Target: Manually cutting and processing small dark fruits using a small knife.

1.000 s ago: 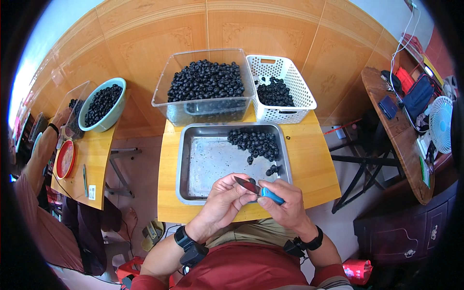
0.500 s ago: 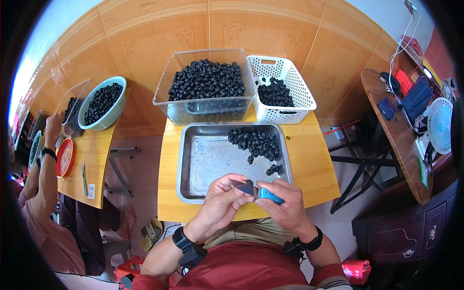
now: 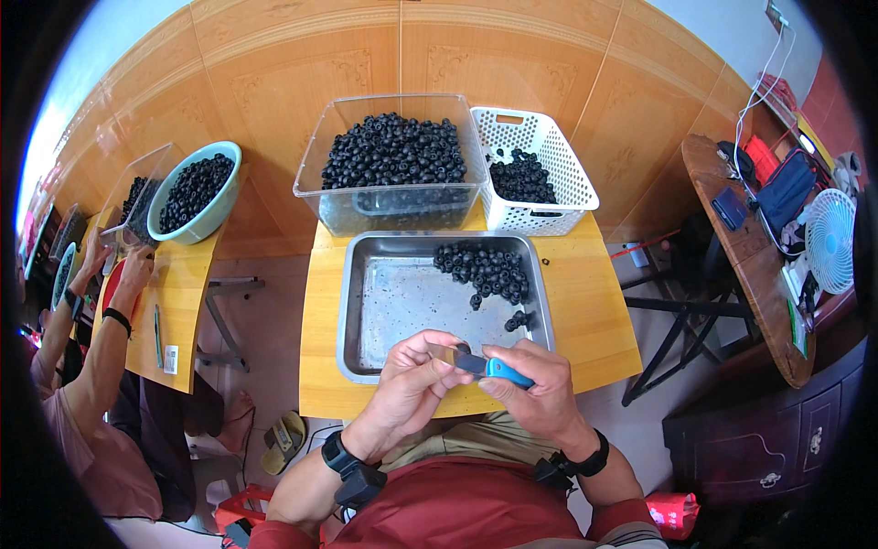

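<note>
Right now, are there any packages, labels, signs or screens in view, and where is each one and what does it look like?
Small white label: a rectangular tag lying flat on the side table at the left, near its front edge.
Dark flat device: a rectangular slab that may be a phone, on the round wooden table at the right; its screen is dark.
Red bag: a crumpled package on the floor at the lower right.

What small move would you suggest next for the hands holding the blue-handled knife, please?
Probably press the blade through the small dark fruit pinched in the left hand: the blue-handled knife in the right hand already lies against it, above the steel tray.
</note>
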Demonstrator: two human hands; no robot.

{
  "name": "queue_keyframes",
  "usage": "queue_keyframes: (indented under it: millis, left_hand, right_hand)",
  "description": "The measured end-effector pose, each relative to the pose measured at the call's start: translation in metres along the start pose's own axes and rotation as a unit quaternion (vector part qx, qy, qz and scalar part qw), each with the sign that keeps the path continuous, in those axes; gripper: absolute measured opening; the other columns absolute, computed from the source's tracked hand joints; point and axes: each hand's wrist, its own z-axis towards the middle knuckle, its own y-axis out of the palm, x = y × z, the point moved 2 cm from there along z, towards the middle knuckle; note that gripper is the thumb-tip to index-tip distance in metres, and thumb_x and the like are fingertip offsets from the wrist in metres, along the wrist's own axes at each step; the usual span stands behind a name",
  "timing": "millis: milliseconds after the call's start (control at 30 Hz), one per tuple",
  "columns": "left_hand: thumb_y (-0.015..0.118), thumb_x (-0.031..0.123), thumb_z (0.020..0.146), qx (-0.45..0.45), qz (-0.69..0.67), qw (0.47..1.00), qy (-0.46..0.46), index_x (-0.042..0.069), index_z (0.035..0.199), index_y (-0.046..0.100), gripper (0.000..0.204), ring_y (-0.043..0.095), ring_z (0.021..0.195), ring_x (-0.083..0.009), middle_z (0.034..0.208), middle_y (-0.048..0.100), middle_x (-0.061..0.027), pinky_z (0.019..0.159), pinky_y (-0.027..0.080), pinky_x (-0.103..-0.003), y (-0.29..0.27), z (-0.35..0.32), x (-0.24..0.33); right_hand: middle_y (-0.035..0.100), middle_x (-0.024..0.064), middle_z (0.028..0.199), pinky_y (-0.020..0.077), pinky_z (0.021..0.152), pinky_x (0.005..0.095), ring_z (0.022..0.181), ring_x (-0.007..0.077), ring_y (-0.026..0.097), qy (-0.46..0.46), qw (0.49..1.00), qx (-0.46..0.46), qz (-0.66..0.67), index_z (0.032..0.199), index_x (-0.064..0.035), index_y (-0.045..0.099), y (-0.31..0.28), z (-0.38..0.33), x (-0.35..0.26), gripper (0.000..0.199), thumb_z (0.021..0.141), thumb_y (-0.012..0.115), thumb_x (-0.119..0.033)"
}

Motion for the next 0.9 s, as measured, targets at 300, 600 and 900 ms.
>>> queue_keyframes:
  millis: [300, 600, 900]
  left_hand:
    - [0.065, 0.006, 0.093, 0.028, 0.009, 1.0, 0.003, 0.001, 0.11, 0.062, 0.018, 0.067, 0.081, -0.0166, 0.094, 0.068, -0.009, 0.079, 0.058, -0.029, 0.006, -0.005, 0.008]
    - [0.064, 0.008, 0.095, 0.017, 0.021, 0.999, 0.022, 0.002, 0.106, 0.064, 0.013, 0.067, 0.082, -0.0148, 0.095, 0.069, -0.0083, 0.078, 0.058, -0.03, 0.007, -0.01, 0.018]
    - [0.063, 0.006, 0.095, 0.002, 0.013, 1.0, -0.014, 0.002, 0.106, 0.063, 0.011, 0.068, 0.085, -0.0142, 0.099, 0.07, -0.0087, 0.078, 0.058, -0.028, 0.001, -0.008, 0.005]
  right_hand:
    - [0.061, 0.0079, 0.074, 0.0432, 0.057, 0.0273, 0.063, 0.0143, 0.055, -0.001, 1.0, 0.01, -0.015, 0.109, 0.0018, 0.07, 0.003, 0.001, -0.003, 0.032, 0.083, 0.077, -0.016]
    - [0.061, 0.0024, 0.08, 0.0438, 0.064, 0.0241, 0.072, 0.0084, 0.053, 0.08, 0.988, 0.115, 0.059, 0.113, 0.0028, 0.067, -0.013, 0.004, 0.017, 0.033, 0.09, 0.072, -0.02]
    - [0.058, 0.0025, 0.081, 0.0402, 0.062, 0.0247, 0.071, 0.0101, 0.051, -0.003, 0.994, -0.048, 0.095, 0.118, 0.0001, 0.067, 0.017, 0.015, -0.006, 0.037, 0.086, 0.076, -0.013]
